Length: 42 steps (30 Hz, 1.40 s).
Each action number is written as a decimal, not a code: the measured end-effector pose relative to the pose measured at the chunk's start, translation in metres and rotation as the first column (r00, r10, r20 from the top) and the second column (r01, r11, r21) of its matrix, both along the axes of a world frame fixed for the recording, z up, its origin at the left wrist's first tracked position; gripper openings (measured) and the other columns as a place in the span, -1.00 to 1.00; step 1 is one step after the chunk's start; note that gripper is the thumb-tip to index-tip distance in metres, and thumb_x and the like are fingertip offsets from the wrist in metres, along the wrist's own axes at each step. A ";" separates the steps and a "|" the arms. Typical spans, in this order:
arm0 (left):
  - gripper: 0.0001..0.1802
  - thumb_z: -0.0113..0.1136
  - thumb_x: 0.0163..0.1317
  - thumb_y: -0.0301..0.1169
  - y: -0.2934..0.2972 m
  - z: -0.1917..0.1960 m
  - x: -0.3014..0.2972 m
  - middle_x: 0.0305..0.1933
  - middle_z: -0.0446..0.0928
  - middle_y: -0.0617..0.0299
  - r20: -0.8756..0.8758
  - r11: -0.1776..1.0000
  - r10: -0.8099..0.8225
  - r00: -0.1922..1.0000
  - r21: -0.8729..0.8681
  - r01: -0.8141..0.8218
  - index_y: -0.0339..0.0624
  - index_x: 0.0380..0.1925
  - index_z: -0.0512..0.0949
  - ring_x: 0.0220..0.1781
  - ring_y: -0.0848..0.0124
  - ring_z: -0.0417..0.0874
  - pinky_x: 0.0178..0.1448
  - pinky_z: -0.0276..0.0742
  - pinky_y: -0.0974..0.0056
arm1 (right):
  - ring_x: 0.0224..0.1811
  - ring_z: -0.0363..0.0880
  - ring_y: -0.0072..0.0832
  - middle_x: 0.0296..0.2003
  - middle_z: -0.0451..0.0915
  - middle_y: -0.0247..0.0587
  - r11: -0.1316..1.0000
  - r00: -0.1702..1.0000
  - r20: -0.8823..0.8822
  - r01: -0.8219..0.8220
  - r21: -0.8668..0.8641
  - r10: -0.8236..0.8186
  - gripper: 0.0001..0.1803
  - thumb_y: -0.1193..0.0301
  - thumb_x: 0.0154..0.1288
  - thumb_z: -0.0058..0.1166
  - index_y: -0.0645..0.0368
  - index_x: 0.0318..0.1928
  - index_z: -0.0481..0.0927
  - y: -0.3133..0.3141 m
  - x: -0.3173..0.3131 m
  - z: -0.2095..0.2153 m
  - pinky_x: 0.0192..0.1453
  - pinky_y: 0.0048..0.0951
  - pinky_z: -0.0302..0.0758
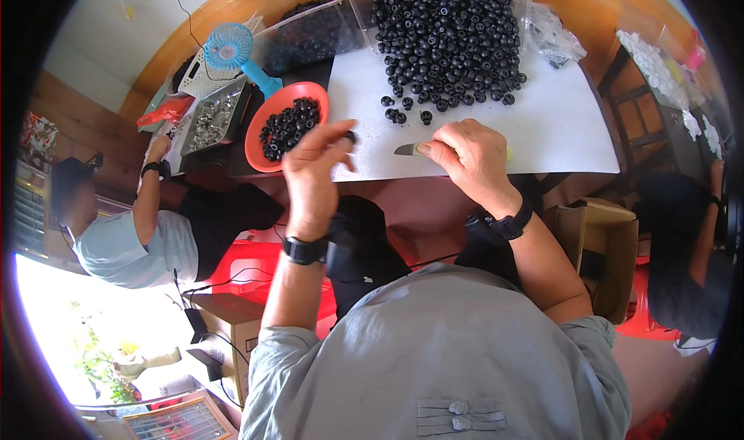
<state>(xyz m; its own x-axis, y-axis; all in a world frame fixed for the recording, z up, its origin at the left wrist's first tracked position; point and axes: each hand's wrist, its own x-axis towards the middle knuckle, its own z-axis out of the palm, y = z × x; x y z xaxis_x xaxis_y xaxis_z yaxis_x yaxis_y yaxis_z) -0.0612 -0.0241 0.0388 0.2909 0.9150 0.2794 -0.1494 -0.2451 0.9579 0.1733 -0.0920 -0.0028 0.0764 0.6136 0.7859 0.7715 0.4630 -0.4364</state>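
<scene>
At the white worktop, our left hand pinches one small black ring between its fingertips, just beside the orange bowl at its 10 o'clock. Our right hand is closed on a knife, its long axis level, tip pointing to 9 o'clock toward the ring. The ring pile lies at 12 o'clock.
</scene>
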 end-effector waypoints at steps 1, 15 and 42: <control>-0.73 0.20 0.33 -0.65 0.009 0.009 -0.012 -0.19 0.69 0.21 -0.062 0.997 0.059 0.996 0.046 -0.056 -0.38 -0.01 0.73 -0.23 0.50 0.63 -0.20 0.56 0.39 | -0.49 0.54 -0.25 -0.59 0.54 -0.27 1.000 1.000 -0.008 0.003 0.003 -0.003 -0.69 0.24 0.23 0.40 0.09 -0.48 0.57 -0.001 0.001 0.000 -0.41 -0.19 0.41; -0.71 0.38 0.17 -0.54 0.038 -0.008 0.037 -0.08 0.63 0.15 -0.561 0.721 0.244 0.791 0.651 0.239 -0.20 -0.07 0.74 -0.01 0.21 0.54 -0.01 0.56 0.19 | -0.50 0.55 -0.27 -0.56 0.60 -0.30 0.993 0.995 -0.067 -0.071 0.094 0.078 -0.74 0.29 0.18 0.44 0.08 -0.47 0.60 -0.006 0.001 0.004 -0.40 -0.24 0.45; -0.79 0.36 0.17 -0.55 0.025 -0.036 0.029 -0.23 0.60 0.16 -0.435 0.872 0.183 0.881 0.486 0.059 -0.23 -0.17 0.74 -0.09 0.21 0.56 -0.02 0.54 0.16 | -0.28 0.57 -0.24 -0.44 0.62 -0.31 0.998 0.956 0.291 -0.016 -0.057 0.032 -0.84 0.33 0.22 0.34 0.06 -0.40 0.61 0.000 0.015 0.018 -0.18 -0.19 0.46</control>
<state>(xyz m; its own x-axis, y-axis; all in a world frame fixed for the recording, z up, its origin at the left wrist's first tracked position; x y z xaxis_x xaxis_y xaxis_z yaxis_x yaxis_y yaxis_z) -0.0327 0.0006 0.0031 0.4411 0.7244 0.5298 0.3031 -0.6759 0.6718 0.1882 -0.0924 0.0150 -0.1668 0.6540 0.7379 0.8576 0.4654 -0.2187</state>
